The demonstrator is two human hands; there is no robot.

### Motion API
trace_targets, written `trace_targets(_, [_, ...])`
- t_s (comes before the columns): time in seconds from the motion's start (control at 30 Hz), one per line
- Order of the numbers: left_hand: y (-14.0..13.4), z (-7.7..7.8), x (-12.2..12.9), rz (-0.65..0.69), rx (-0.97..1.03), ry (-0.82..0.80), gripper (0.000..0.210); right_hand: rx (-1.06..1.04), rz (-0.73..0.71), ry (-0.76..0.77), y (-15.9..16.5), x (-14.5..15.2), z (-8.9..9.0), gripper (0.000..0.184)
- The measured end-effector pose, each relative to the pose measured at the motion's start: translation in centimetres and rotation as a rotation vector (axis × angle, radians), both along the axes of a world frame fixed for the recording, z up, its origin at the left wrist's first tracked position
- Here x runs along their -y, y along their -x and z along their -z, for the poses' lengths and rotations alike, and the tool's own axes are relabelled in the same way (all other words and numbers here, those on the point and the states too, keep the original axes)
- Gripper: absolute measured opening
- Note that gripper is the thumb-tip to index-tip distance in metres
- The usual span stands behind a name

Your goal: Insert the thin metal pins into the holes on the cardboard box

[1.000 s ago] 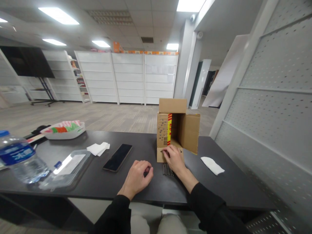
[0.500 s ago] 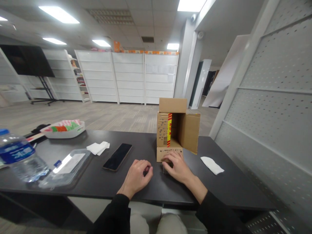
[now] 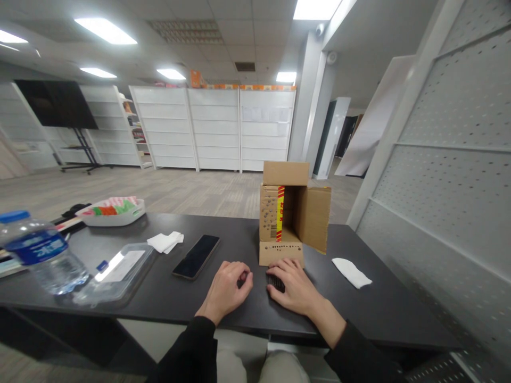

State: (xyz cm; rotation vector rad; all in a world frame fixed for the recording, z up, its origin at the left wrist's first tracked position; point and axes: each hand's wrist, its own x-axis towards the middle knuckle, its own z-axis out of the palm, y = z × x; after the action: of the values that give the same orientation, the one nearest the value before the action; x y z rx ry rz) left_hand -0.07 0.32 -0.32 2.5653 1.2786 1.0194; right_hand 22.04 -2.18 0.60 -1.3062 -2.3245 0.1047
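Note:
On the dark table, my right hand (image 3: 293, 284) is curved palm down in front of an open cardboard box (image 3: 268, 213). Between its thumb and fingers shows a small dark comb-like thing (image 3: 275, 282) with a row of thin teeth or pins; the hand hides most of it. The fingertips reach the box's lower front flap (image 3: 281, 252), which has a line of small holes. My left hand (image 3: 229, 284) rests to the left with fingers curled in toward the thumb, and its inside is hidden. The box stands on its side with top and right flaps spread.
Left of my hands lie a phone (image 3: 196, 257), folded white tissues (image 3: 165, 242) and a clear plastic case (image 3: 120, 274). A water bottle (image 3: 43, 255) and a white basket (image 3: 115, 218) are farther left. Another tissue (image 3: 352, 273) lies to the right, near a perforated panel (image 3: 447, 175).
My right hand has come down lower and flatter over the toothed thing, drawing slightly back from the box flap. My left hand keeps its curl. The whole view has shifted slightly.

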Motion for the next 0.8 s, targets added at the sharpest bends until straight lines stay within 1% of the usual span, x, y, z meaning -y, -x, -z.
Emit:
trace_targets(0.37, [0.0,-0.1,0.1,0.003,-0.008,-0.009,0.015,0.037,0.007,-0.074,0.2,-0.3,-0.1,0.013])
trace_targets(0.57, [0.0,-0.2,0.0,0.007,-0.006,-0.009,0.014,0.016,0.025,-0.140,0.2,-1.2,0.0,0.031])
trace_targets(0.67, [0.0,-0.2,0.0,0.011,-0.002,-0.010,0.013,-0.093,0.048,-0.150,0.1,-2.0,0.2,0.034])
trace_targets(0.8, [0.0,-0.2,0.2,0.008,0.003,-0.012,0.013,-0.358,0.096,-0.181,-0.2,-3.5,0.2,0.032])
